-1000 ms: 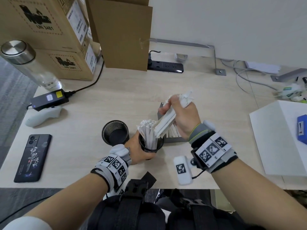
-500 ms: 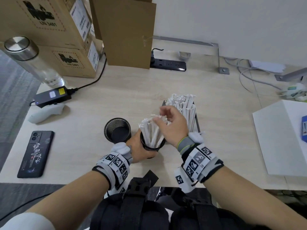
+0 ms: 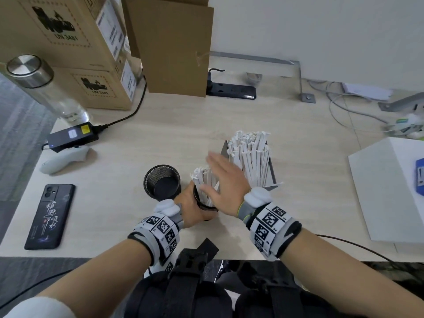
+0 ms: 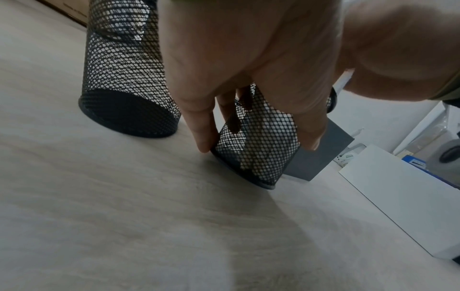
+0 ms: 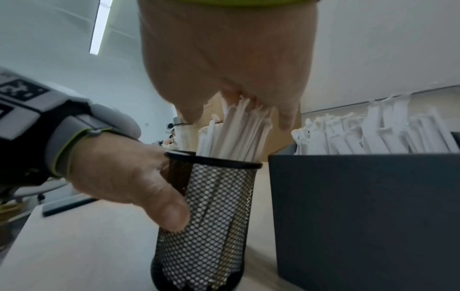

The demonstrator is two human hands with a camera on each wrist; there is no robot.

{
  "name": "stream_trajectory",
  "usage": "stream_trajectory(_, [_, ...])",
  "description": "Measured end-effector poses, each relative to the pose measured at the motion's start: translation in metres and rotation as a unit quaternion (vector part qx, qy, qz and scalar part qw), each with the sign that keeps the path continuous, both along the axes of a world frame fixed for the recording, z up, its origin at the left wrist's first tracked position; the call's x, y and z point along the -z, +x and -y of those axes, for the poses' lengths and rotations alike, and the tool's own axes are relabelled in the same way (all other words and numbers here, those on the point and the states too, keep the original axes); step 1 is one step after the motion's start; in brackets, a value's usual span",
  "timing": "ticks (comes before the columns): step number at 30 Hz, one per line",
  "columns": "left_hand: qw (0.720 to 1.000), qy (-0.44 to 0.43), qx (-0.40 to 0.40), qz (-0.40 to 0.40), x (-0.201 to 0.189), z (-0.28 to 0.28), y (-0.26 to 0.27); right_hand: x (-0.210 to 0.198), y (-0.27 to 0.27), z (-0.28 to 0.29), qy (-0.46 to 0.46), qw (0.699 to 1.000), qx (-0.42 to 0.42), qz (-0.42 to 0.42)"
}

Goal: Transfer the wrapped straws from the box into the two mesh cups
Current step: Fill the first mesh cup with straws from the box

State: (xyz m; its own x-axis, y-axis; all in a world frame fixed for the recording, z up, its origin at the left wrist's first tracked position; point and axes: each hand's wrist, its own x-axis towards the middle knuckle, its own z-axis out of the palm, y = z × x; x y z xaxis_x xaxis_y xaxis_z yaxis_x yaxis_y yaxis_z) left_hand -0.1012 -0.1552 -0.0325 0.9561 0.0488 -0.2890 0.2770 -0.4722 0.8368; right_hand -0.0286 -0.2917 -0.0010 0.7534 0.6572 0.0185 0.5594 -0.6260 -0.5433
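Two black mesh cups stand near the table's front middle. The left cup (image 3: 162, 182) (image 4: 124, 78) holds nothing. My left hand (image 3: 191, 208) (image 5: 124, 177) grips the right cup (image 3: 202, 206) (image 4: 259, 149) (image 5: 211, 216), which is packed with white wrapped straws (image 3: 202, 180) (image 5: 234, 130). My right hand (image 3: 223, 177) (image 5: 224, 59) lies flat, fingers straight, palm on the tops of those straws. Just right of it the dark box (image 3: 273, 173) (image 5: 361, 206) holds many more wrapped straws (image 3: 251, 152) (image 5: 373, 130).
A black phone (image 3: 50, 215), a white controller (image 3: 64, 159) and a power adapter (image 3: 73, 136) lie at the left. Cardboard boxes (image 3: 68, 42), a glass bottle (image 3: 34, 81) and a power strip (image 3: 231, 90) line the back. A white box (image 3: 387, 191) sits at the right.
My right hand carried a bundle of straws from above the box into the right cup, let it go, and now lies flat on the straw tops. The left hand kept holding the cup.
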Motion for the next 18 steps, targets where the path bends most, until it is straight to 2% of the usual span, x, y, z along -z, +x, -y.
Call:
stream_trajectory(2, [1.000,0.006,-0.005,0.004,-0.001,0.000,0.000,0.003,-0.003,0.001,-0.035,0.998,-0.025,-0.035])
stream_trajectory(3, [1.000,0.005,-0.002,-0.009,-0.002,0.000,0.000,0.003,-0.002,0.006,-0.025,0.999,-0.011,-0.041])
stream_trajectory(7, [0.999,0.006,0.001,-0.054,-0.002,-0.004,0.004,-0.014,0.020,0.038,0.018,0.993,0.114,-0.032])
stream_trajectory(8, [0.998,0.005,-0.002,-0.060,0.000,-0.004,0.003,-0.018,0.027,0.051,-0.014,0.991,0.134,-0.018])
stream_trajectory(10, [0.998,0.003,-0.004,-0.064,0.002,-0.005,0.003,-0.026,0.039,0.078,-0.139,0.979,0.152,0.003])
stream_trajectory(13, [0.998,-0.003,-0.003,-0.062,0.003,-0.005,0.002,-0.033,0.050,0.110,-0.303,0.940,0.157,-0.031])
stream_trajectory(15, [0.998,-0.007,0.006,-0.063,0.003,-0.005,0.004,-0.032,0.053,0.121,-0.340,0.923,0.166,-0.067])
stream_trajectory(18, [0.998,-0.008,0.016,-0.064,0.004,-0.006,0.004,-0.032,0.052,0.120,-0.314,0.930,0.183,-0.058])
